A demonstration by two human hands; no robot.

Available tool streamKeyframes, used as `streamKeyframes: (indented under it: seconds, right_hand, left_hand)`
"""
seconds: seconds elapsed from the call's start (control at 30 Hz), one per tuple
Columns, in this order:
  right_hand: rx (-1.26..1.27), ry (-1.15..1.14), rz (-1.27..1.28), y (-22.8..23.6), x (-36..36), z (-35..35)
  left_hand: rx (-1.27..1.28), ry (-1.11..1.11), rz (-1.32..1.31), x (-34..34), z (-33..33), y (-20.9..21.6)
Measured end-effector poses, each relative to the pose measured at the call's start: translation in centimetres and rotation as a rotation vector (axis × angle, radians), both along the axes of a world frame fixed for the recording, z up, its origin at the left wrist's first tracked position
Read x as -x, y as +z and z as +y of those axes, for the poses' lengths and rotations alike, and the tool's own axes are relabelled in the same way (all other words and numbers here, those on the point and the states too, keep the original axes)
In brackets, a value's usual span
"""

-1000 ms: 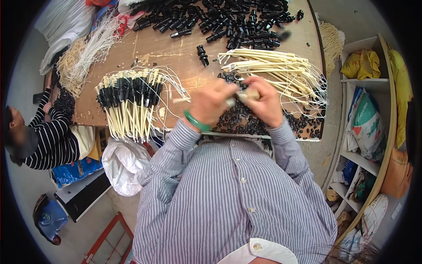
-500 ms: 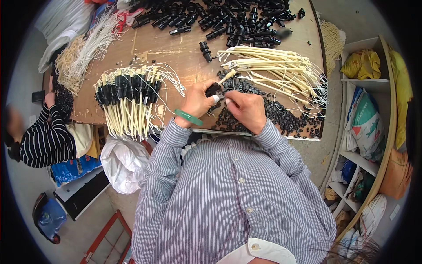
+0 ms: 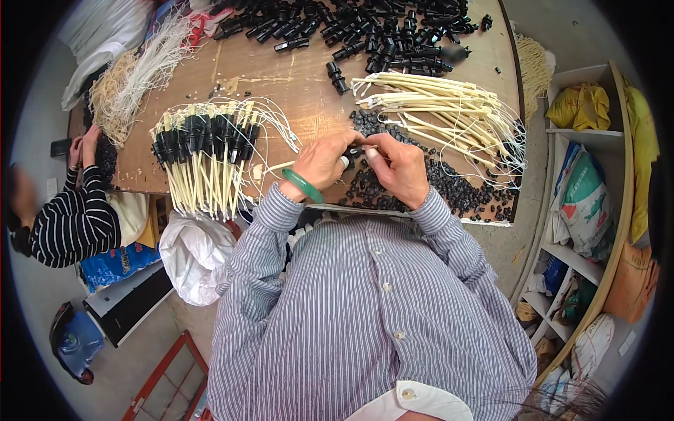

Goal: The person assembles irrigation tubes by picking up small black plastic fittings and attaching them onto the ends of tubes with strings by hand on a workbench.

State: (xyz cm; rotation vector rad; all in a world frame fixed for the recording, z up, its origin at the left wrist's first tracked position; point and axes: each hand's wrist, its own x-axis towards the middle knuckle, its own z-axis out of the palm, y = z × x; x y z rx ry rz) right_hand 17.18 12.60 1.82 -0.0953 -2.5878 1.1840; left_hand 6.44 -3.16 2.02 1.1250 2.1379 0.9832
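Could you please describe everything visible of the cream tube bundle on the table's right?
The cream tube bundle is a loose pile of slim, plastic-looking lengths, roughly side by side, slanting down rightward. Thin white strings trail from the right ends. It lies on the brown table, its nearest tubes among small black pieces.

The left hand (image 3: 319, 167), a pale tube (image 3: 280, 166) jutting from it, meets the right hand (image 3: 401, 170) above black bits (image 3: 449, 184) on the desk (image 3: 295, 88), black fittings (image 3: 390, 45) lying beyond.
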Motion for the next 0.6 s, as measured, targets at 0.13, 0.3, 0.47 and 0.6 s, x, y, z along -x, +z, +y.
streamKeyframes:
  seconds: [0.13,0.3,0.47,0.6]
  right_hand:
    - [0.005,0.173,-0.043,0.7,-0.2,-0.3]
    - [-0.094,0.080,0.001,0.2,-0.3,-0.4]
    - [0.139,0.098,-0.024,-0.3,-0.5,-0.5]
    - [0.223,0.147,-0.135,-0.3,-0.5,-0.1]
  left_hand:
    - [-0.050,-0.118,-0.113,0.0,0.1,0.0]
    - [-0.267,0.156,-0.054,-0.5,-0.2,0.5]
    - [-0.567,0.173,-0.062,-1.0,-0.3,0.0]
    - [-0.520,0.121,-0.101,-0.6,-0.4,-0.9]
